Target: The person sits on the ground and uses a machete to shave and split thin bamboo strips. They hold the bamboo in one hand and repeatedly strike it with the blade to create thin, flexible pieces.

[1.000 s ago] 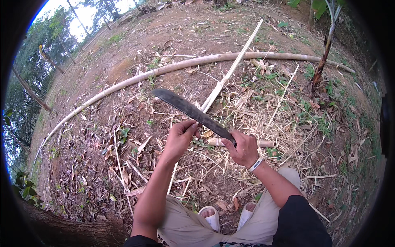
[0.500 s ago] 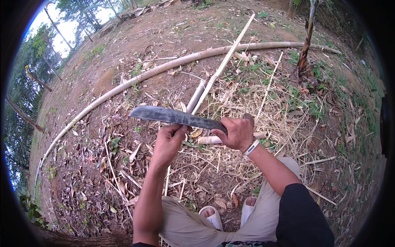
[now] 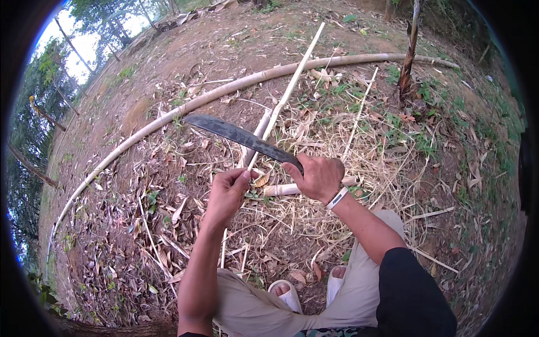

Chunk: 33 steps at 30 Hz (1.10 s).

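My right hand (image 3: 319, 178) is closed round the handle of a machete (image 3: 236, 133), its long dark blade pointing to the far left. The blade crosses over a long, pale bamboo strip (image 3: 292, 84); whether it touches the strip is hard to tell. Thumb and fingers of my left hand (image 3: 226, 196) pinch the near end of that strip, just below the blade. From there the strip slants away to the far right. Under it lies a short bamboo piece (image 3: 261, 123), partly hidden by blade and strip. Another cut bamboo length (image 3: 283, 190) lies beside my right hand.
A long bamboo pole (image 3: 191, 105) stretches across the ground beyond my hands. Pale curly shavings (image 3: 393, 174) cover the ground at right, with a thin strip (image 3: 361, 111) among them. A slender plant stem (image 3: 411, 50) stands at the far right. My sandals (image 3: 289, 296) are close below.
The machete has lifted away from my left hand, its tip swinging up and farther off. More of the strip's near end shows at my left fingers.
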Available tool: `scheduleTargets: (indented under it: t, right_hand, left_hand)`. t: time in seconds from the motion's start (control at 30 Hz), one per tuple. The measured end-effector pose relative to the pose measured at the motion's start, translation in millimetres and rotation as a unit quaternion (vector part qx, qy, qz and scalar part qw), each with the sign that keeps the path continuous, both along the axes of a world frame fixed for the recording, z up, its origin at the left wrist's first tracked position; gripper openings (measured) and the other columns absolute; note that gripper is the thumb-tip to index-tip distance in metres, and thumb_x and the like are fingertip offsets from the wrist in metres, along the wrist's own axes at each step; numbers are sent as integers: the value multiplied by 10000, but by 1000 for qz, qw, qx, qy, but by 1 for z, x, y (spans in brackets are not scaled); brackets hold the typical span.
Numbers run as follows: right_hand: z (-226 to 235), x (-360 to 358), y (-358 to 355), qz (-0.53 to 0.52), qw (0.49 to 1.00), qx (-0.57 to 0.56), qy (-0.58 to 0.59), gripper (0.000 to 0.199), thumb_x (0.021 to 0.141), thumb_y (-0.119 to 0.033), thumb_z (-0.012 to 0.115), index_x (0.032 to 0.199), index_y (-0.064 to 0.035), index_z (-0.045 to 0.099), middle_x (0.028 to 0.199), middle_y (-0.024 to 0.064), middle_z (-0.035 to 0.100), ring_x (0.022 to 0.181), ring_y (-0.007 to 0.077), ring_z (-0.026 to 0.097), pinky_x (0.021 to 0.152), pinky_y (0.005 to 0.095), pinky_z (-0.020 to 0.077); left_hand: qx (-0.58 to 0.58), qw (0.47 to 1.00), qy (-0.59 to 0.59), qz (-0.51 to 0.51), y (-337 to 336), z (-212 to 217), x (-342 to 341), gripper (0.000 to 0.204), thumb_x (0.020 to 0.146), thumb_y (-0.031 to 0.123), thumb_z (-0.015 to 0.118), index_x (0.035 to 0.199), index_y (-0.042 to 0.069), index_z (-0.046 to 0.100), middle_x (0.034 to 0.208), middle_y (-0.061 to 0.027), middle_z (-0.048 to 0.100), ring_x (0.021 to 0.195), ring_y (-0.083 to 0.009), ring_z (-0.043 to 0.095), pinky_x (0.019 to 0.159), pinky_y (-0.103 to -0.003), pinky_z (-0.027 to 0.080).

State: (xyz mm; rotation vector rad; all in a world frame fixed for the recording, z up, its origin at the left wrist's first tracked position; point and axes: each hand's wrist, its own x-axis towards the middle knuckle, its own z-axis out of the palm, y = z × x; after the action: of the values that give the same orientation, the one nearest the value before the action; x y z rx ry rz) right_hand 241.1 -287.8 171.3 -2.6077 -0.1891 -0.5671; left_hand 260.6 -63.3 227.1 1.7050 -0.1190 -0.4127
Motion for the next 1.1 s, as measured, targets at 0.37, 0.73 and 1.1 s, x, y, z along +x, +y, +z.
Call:
scheduleTargets:
  t: [0.37, 0.73, 1.1]
  right_hand:
    - [9, -9, -9, 36, 994, -86, -56, 594, 948, -614, 421, 683, -106, 577, 532, 105, 590, 485, 274, 630, 441, 406, 454]
    - [-1, 17, -39, -22, 995, -36, -91, 563, 935, -626, 435, 734, -131, 612, 531, 93, 592, 480, 275, 623, 453, 411, 448]
    - [23, 3, -63, -112, 988, 110, 10, 549, 976, -537, 439, 795, -58, 639, 525, 117, 563, 508, 328, 598, 485, 438, 434]
  left_hand:
    - [-12, 999, 16, -46, 0, 0, -9, 229, 991, 175, 547, 1008, -6, 687, 584, 93, 399, 467, -7, 308, 414, -199, 210]
    - [57, 997, -45, -1, 13, 6, -5, 223, 968, 163, 575, 941, -15, 708, 593, 75, 452, 516, -29, 312, 474, -233, 218]
    - [195, 958, -193, 81, 7, -15, 1, 235, 976, 155, 538, 1080, -5, 675, 646, -33, 619, 527, -64, 474, 467, -268, 355]
